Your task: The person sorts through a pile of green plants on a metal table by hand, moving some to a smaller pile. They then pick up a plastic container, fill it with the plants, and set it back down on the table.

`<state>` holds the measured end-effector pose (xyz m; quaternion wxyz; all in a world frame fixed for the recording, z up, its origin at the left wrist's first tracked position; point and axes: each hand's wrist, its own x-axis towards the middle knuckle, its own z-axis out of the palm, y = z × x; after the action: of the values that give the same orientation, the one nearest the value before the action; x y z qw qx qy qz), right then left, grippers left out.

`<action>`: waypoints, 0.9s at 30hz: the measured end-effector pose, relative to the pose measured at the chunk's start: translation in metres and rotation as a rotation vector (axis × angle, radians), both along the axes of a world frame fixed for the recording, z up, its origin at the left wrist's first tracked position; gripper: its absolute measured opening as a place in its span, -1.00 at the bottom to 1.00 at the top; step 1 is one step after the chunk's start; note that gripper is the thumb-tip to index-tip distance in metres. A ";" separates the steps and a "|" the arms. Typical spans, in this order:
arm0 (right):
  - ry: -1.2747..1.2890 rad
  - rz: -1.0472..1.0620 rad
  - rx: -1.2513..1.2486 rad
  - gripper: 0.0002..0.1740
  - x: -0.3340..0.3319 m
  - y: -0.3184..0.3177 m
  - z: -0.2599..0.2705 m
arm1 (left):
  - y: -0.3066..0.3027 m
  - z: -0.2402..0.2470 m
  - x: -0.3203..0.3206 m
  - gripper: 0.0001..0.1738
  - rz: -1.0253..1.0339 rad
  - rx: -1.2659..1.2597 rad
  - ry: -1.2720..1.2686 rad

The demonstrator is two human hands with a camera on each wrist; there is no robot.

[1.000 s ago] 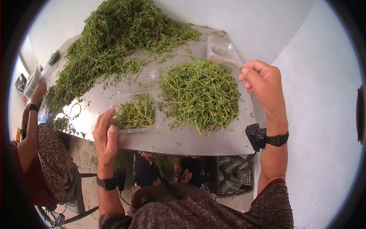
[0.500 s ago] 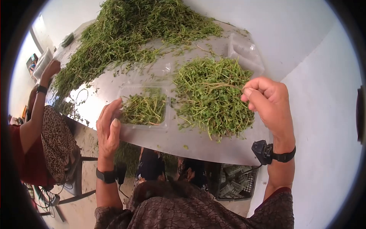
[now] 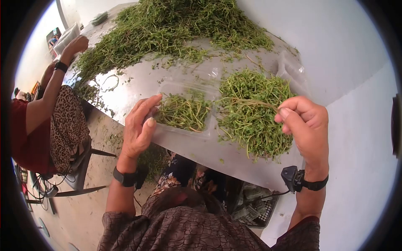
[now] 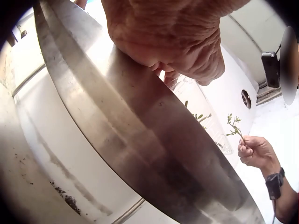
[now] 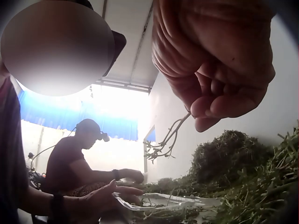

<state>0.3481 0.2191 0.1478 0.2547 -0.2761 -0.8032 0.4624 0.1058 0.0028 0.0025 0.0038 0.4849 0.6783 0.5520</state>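
My right hand pinches the end of a thin leafy sprig between thumb and forefinger, the other fingers curled in. The sprig points left above a loose pile of cut greens on the right of the table. My left hand lies at the left side of a clear plastic tray, fingers fairly straight and thumb raised apart. Green stems fill the tray's bottom. In the left wrist view, the palm hides most of the tray, and the sprig's forked leafy tip shows upright.
A large heap of greens covers the back of the metal table. An empty clear tray stands at the right by the wall. Another person sits at the left. A black crate is beneath the table edge.
My right hand has brought the sprig from the back right edge of the pile leftward over it, toward the tray. The left hand stays beside the tray as the head view shifts.
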 end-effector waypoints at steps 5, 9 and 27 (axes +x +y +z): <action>0.024 0.085 0.032 -0.90 -0.019 -0.005 -0.019 | 0.001 0.000 0.002 -0.26 0.033 0.005 -0.012; 0.020 0.092 0.055 -0.91 -0.033 -0.008 -0.031 | 0.000 0.002 0.002 -0.26 0.035 0.003 -0.004; 0.023 0.148 0.334 -0.94 -0.092 -0.035 -0.061 | 0.001 -0.002 -0.001 -0.38 -0.003 0.063 0.014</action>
<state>0.2558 0.1845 0.0866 0.2715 -0.1648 -0.8839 0.3432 0.1046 0.0042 0.0007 -0.0155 0.4899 0.6597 0.5697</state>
